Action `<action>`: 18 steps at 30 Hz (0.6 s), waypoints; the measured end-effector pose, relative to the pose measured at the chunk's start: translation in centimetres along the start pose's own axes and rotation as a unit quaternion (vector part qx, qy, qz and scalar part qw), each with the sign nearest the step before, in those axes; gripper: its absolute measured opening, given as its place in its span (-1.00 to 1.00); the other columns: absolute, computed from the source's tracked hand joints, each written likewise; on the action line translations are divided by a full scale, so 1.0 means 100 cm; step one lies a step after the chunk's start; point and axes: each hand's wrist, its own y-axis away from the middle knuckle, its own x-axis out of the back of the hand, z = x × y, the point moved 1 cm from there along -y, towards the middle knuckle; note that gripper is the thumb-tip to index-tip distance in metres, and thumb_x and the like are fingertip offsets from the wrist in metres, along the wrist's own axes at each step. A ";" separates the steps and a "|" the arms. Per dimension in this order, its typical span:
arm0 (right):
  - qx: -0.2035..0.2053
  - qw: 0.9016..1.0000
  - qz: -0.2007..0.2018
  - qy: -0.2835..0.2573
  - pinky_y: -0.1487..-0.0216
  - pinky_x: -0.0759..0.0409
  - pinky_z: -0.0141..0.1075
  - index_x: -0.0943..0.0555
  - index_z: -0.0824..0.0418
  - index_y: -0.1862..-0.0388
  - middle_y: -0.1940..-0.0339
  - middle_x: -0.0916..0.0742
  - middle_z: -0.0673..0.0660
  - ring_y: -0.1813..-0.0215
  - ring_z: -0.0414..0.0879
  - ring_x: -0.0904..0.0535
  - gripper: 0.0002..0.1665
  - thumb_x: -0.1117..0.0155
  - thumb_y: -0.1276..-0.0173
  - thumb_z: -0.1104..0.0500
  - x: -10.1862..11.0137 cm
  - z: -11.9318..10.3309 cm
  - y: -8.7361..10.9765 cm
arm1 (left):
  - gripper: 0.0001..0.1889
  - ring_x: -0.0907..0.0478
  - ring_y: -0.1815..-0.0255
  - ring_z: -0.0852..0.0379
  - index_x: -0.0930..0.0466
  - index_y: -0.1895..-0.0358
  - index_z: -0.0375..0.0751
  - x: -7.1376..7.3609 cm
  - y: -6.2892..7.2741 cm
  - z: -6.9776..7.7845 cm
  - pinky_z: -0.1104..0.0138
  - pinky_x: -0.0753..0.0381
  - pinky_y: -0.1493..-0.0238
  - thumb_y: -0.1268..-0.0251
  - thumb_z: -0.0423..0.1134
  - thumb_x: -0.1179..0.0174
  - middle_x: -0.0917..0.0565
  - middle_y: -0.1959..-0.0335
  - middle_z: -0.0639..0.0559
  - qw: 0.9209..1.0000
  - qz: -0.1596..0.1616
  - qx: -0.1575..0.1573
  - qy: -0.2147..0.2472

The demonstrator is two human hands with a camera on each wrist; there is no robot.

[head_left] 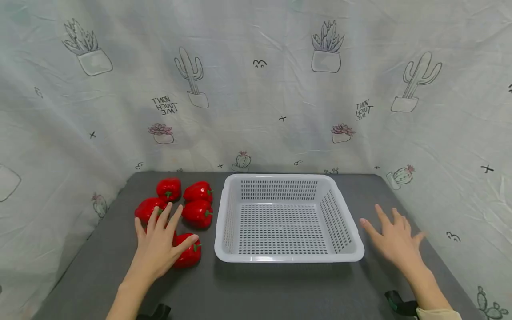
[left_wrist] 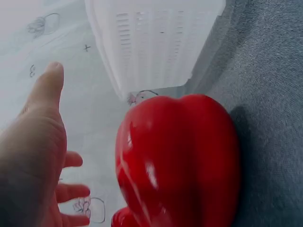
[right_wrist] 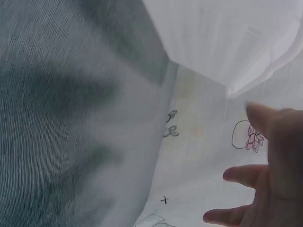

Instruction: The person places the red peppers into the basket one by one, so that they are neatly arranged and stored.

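Observation:
In the head view, my left hand [head_left: 156, 249] hovers over a group of red bell peppers with its fingers spread. One bell pepper [head_left: 191, 258] lies by the thumb, and another [head_left: 146, 208] sits behind the fingertips. The hand partly covers the group. From the left wrist, a large bell pepper [left_wrist: 180, 151] fills the middle, with a gap between it and the raised thumb [left_wrist: 47, 87]. Right of a white plastic basket [head_left: 290, 258], my right hand [head_left: 396, 242] is held with fingers apart and nothing in it. In the right wrist view its fingers [right_wrist: 241, 175] point toward the curtain.
The perforated basket stands mid-table with only its slotted floor showing inside. More bell peppers [head_left: 198, 191] lie at its left. A grey cloth [head_left: 280, 293] covers the table, and a printed white curtain [head_left: 248, 106] rises behind and along both sides.

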 end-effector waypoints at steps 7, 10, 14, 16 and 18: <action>0.039 0.990 0.034 -0.131 -0.09 -0.21 0.44 -0.32 0.53 -0.35 -0.27 -0.38 0.60 -0.28 0.53 -0.25 -0.23 0.10 -0.58 -0.15 -0.004 -0.011 0.002 | -0.07 -0.12 -0.40 -0.22 -0.21 -0.50 -0.10 0.006 0.013 -0.005 -0.31 -0.23 -0.22 -0.13 0.25 -0.34 -0.21 -0.47 -0.13 0.992 -0.005 -0.025 0.127; 0.027 0.977 0.017 -0.212 -0.11 -0.43 0.22 -0.36 0.47 -0.35 -0.25 -0.47 0.52 -0.26 0.42 -0.36 -0.27 0.11 -0.60 -0.15 -0.010 -0.013 0.005 | -0.05 -0.17 -0.37 -0.13 -0.24 -0.49 -0.05 0.007 0.015 -0.005 -0.29 -0.40 -0.10 -0.06 0.29 -0.36 -0.24 -0.45 -0.07 0.989 -0.013 -0.026 0.144; -0.007 0.944 -0.007 -0.329 0.08 -0.63 -0.24 -0.38 0.43 -0.36 -0.12 -0.62 0.34 -0.05 -0.03 -0.60 -0.29 0.09 -0.59 -0.15 -0.014 -0.015 0.009 | -0.01 -0.22 -0.33 -0.09 -0.29 -0.46 -0.06 0.004 0.015 -0.004 -0.22 -0.51 -0.03 0.04 0.32 -0.41 -0.31 -0.39 -0.06 0.987 -0.012 -0.037 0.153; -0.017 0.928 -0.014 -0.371 0.19 -0.62 -0.37 -0.38 0.45 -0.35 0.03 -0.67 0.22 0.12 -0.20 -0.60 -0.29 0.06 -0.58 -0.13 -0.014 -0.016 0.011 | 0.01 -0.26 -0.30 -0.09 -0.32 -0.44 -0.08 0.001 0.016 -0.005 -0.20 -0.55 0.02 0.10 0.33 -0.44 -0.35 -0.35 -0.07 0.987 -0.009 -0.043 0.153; -0.021 0.915 -0.028 -0.403 0.23 -0.60 -0.35 -0.36 0.47 -0.35 0.18 -0.66 0.11 0.22 -0.23 -0.58 -0.29 0.01 -0.57 -0.12 -0.014 -0.016 0.013 | 0.02 -0.28 -0.27 -0.09 -0.34 -0.42 -0.07 -0.001 0.017 -0.007 -0.19 -0.58 0.06 0.15 0.34 -0.46 -0.38 -0.31 -0.08 0.987 -0.006 -0.047 0.151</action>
